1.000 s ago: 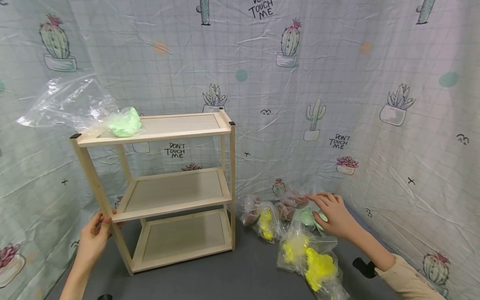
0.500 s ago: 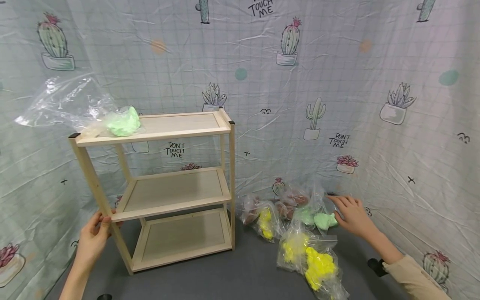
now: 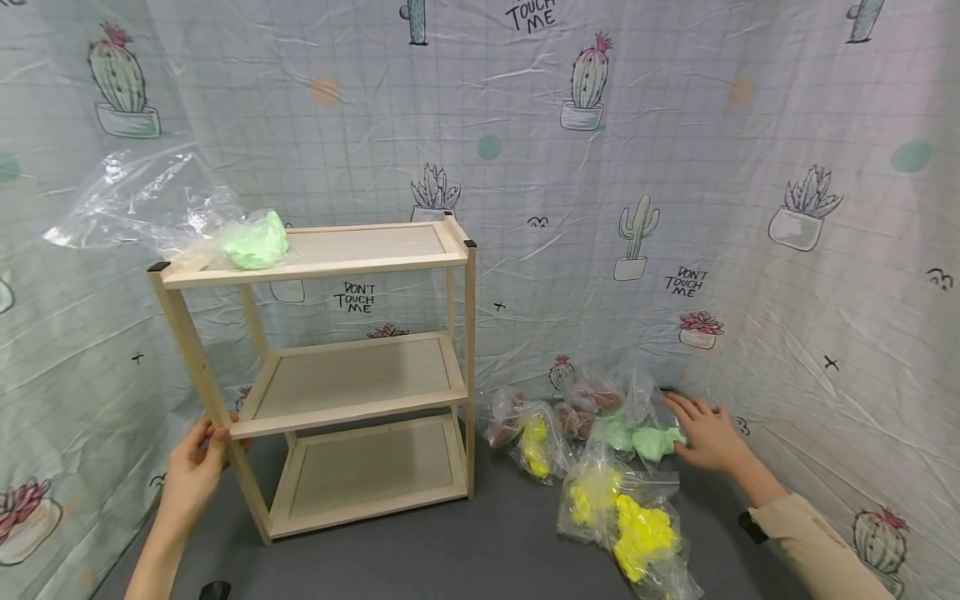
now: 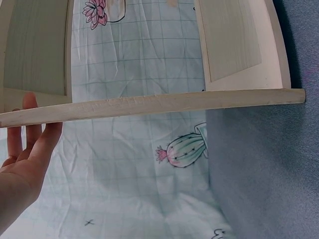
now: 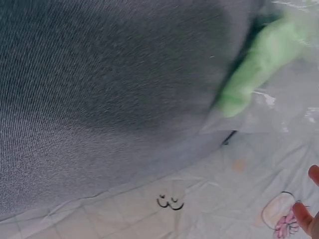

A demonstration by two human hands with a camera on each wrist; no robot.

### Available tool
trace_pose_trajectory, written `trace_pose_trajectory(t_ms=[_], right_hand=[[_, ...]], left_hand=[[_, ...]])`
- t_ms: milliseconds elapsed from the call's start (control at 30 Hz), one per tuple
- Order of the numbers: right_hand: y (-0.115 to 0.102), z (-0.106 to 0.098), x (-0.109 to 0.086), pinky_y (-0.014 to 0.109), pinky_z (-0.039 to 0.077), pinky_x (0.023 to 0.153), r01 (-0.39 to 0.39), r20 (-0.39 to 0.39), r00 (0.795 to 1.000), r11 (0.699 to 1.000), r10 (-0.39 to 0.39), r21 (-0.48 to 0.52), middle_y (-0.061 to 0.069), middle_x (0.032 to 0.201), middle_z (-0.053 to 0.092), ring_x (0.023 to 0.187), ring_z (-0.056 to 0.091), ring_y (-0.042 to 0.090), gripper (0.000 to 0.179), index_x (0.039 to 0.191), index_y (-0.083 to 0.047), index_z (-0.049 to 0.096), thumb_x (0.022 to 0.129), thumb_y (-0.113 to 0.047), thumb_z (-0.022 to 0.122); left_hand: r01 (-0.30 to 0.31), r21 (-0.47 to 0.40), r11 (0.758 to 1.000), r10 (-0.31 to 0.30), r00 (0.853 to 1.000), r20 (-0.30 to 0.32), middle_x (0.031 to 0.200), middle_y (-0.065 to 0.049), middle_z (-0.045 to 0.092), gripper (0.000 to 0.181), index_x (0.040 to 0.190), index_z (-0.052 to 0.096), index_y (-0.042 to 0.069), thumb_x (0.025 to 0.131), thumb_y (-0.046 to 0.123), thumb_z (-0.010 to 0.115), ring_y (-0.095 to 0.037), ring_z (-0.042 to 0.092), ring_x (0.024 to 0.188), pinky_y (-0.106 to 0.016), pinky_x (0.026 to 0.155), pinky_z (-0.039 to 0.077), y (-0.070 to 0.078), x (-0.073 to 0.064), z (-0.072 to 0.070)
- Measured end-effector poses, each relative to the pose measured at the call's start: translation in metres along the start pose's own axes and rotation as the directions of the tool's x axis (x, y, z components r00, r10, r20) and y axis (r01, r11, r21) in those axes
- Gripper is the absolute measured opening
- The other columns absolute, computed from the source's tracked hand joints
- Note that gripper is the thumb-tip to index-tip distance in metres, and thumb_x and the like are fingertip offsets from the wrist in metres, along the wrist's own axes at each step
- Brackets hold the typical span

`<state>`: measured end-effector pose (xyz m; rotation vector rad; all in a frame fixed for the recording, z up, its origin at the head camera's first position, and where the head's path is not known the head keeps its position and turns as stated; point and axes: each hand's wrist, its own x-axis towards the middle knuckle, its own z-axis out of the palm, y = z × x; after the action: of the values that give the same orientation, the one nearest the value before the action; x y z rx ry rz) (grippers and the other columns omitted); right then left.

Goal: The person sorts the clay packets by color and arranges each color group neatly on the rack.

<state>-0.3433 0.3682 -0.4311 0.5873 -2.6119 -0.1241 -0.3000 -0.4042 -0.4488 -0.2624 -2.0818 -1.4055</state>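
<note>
- Lower right of the frame: clear bags (image 3: 592,498) hold yellow pieces (image 3: 645,533), reddish-brown pieces (image 3: 577,422) and pale green pieces (image 3: 656,442).
- Upper left: another clear bag (image 3: 150,204), green inside, lies on the top board of the wooden rack (image 3: 360,377).
- Lower left: the left hand (image 3: 193,473) curls its fingers round the rack's front post.
- Lower right: the right hand (image 3: 707,435), fingers loosely extended and holding nothing, is just beside the green pieces.
- Grey surface (image 3: 450,554) below; cactus-print sheeting (image 3: 525,175) behind.
</note>
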Motion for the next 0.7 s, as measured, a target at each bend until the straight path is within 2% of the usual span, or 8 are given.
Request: trace_pose_trajectory(t_ms=[200,267,300,367,433,500,600,700], right_hand=[[0.006,0.012,-0.001,0.065,0.031,0.078,-0.008,0.072,0.997,1.0,0.008,-0.006,0.018,0.134,0.036,0.106,0.043,0.036,0.081,0.135,-0.007,0.03,0.07,-0.033,0.071],[0.006,0.016,-0.002,0.069,0.028,0.08,-0.018,0.094,0.995,1.0,0.019,-0.011,0.019,0.133,0.038,0.107,0.043,0.038,0.08,0.133,-0.007,0.033,0.069,-0.035,0.072],[0.006,0.018,-0.003,0.07,0.027,0.081,-0.026,0.109,0.994,1.0,0.027,-0.017,0.02,0.133,0.039,0.108,0.043,0.039,0.079,0.132,-0.007,0.036,0.069,-0.037,0.071],[0.005,0.022,-0.004,0.071,0.027,0.082,-0.04,0.136,0.99,0.999,0.043,-0.024,0.02,0.132,0.04,0.109,0.044,0.04,0.074,0.128,-0.007,0.041,0.069,-0.04,0.071],[0.004,0.026,-0.004,0.071,0.027,0.081,-0.058,0.161,0.985,0.998,0.06,-0.019,0.022,0.131,0.041,0.109,0.044,0.041,0.071,0.126,-0.009,0.045,0.069,-0.043,0.07],[0.004,0.03,-0.005,0.072,0.027,0.082,-0.075,0.192,0.978,0.997,0.077,-0.014,0.022,0.13,0.041,0.11,0.044,0.041,0.07,0.125,-0.01,0.046,0.069,-0.046,0.069],[0.005,0.033,-0.004,0.071,0.028,0.08,-0.094,0.218,0.971,0.996,0.092,-0.002,0.023,0.128,0.044,0.11,0.044,0.042,0.07,0.125,-0.011,0.047,0.07,-0.049,0.067],[0.006,0.035,-0.004,0.071,0.027,0.082,-0.114,0.246,0.963,0.993,0.108,0.009,0.022,0.124,0.048,0.11,0.045,0.042,0.068,0.124,-0.01,0.048,0.071,-0.049,0.066]], left_hand=[[0.025,-0.045,0.999,-0.025,1.0,0.017,0.092,0.012,0.052,0.029,0.119,0.049,0.002,0.094,0.015,0.039,0.008,0.06,0.079,-0.007,0.062,0.047,0.093,-0.013,0.016],[0.059,0.024,0.998,-0.059,0.998,0.0,0.09,0.016,0.05,0.03,0.118,0.048,0.002,0.094,0.018,0.039,0.011,0.058,0.078,-0.006,0.062,0.046,0.116,-0.017,0.021],[0.033,-0.037,0.999,-0.033,0.999,0.006,0.09,0.014,0.052,0.029,0.118,0.048,0.001,0.094,0.015,0.039,0.01,0.059,0.078,-0.006,0.062,0.046,0.111,-0.017,0.02],[0.038,-0.022,0.999,-0.038,0.999,0.005,0.089,0.013,0.052,0.029,0.118,0.05,0.004,0.094,0.016,0.039,0.01,0.059,0.078,-0.006,0.062,0.046,0.106,-0.016,0.019],[0.032,-0.04,0.999,-0.032,0.999,0.023,0.09,0.013,0.053,0.03,0.119,0.051,0.008,0.094,0.019,0.041,0.009,0.059,0.077,-0.008,0.06,0.047,0.09,-0.015,0.015],[-0.005,-0.16,0.987,0.01,1.0,0.027,0.09,0.007,0.057,0.028,0.118,0.053,0.008,0.093,0.012,0.042,0.005,0.061,0.077,-0.009,0.058,0.047,0.067,-0.012,0.011],[0.013,-0.091,0.996,-0.01,0.999,0.041,0.089,0.012,0.058,0.029,0.119,0.053,0.01,0.094,0.016,0.041,0.007,0.06,0.078,-0.009,0.059,0.047,0.071,-0.012,0.009],[0.03,0.048,0.998,-0.03,0.999,0.01,0.087,0.02,0.056,0.029,0.119,0.052,0.008,0.095,0.017,0.039,0.012,0.057,0.079,-0.006,0.061,0.046,0.101,-0.017,0.016]])
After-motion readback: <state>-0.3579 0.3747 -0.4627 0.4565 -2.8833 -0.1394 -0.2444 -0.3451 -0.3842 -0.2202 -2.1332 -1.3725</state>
